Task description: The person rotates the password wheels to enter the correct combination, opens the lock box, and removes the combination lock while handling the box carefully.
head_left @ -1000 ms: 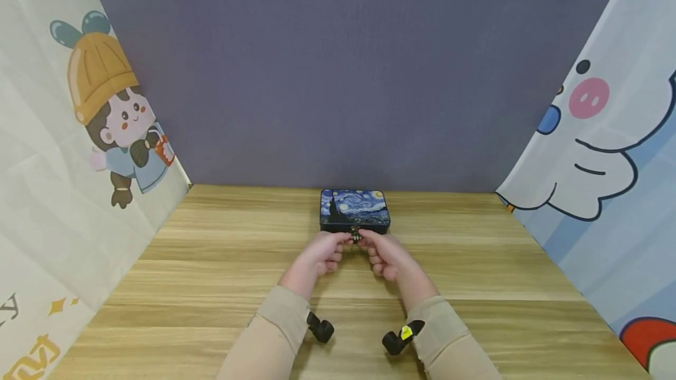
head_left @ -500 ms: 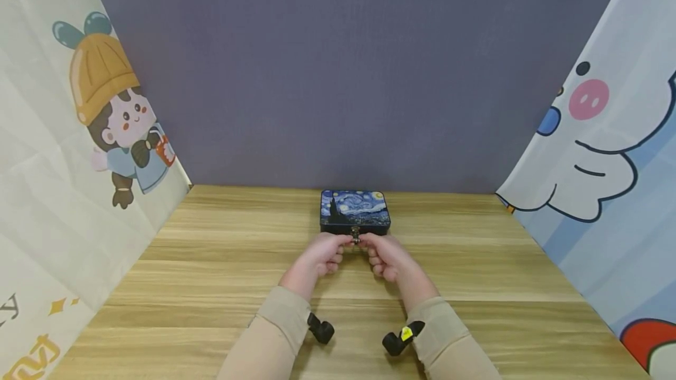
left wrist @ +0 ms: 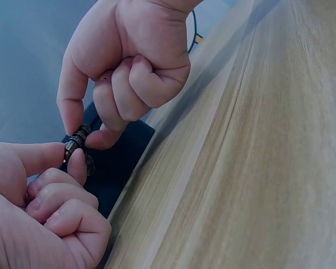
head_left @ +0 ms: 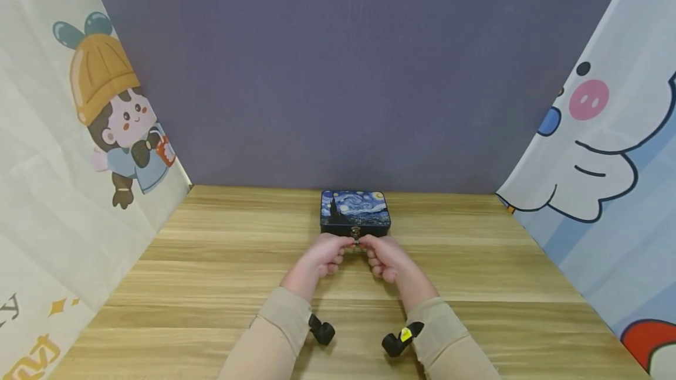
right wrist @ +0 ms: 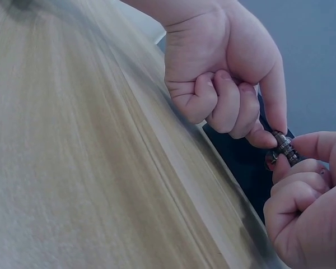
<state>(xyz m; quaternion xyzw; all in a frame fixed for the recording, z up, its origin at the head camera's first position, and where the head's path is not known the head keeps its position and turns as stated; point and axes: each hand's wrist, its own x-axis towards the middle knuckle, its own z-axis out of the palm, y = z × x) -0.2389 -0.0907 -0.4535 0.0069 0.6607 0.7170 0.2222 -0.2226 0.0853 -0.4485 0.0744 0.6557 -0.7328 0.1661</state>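
A small ringed metal cylinder point(right wrist: 285, 147) sits at the front of a dark tin box point(head_left: 354, 210), just below the clasp point(head_left: 355, 231) on its front face; whether it is fastened to the box is hidden by the fingers. The box, its lid down and printed with a swirling blue night sky, lies flat near the far edge of a wood-grain table point(head_left: 211, 286).

The left hand point(head_left: 326, 253) pinches one end of the cylinder between thumb and forefinger, its other three fingers folded toward the palm. The right hand point(head_left: 388, 257) mirrors it, pinching the opposite end in the same way, with its remaining fingers curled under. The two hands meet at the cylinder, fingertips close together, while the palms stay apart with bare tabletop between them.

Both forearms reach forward from the near edge and angle inward, wrists bent so the thumbs point at each other. Beige sleeves point(head_left: 280, 321) cover the arms to just behind the wrists, and a black camera mount juts inward from each cuff, the right one point(head_left: 397, 342) bearing a yellow label. Beyond the table rises a grey-purple backdrop point(head_left: 338, 75), flanked by cartoon-printed curtains point(head_left: 591, 151)
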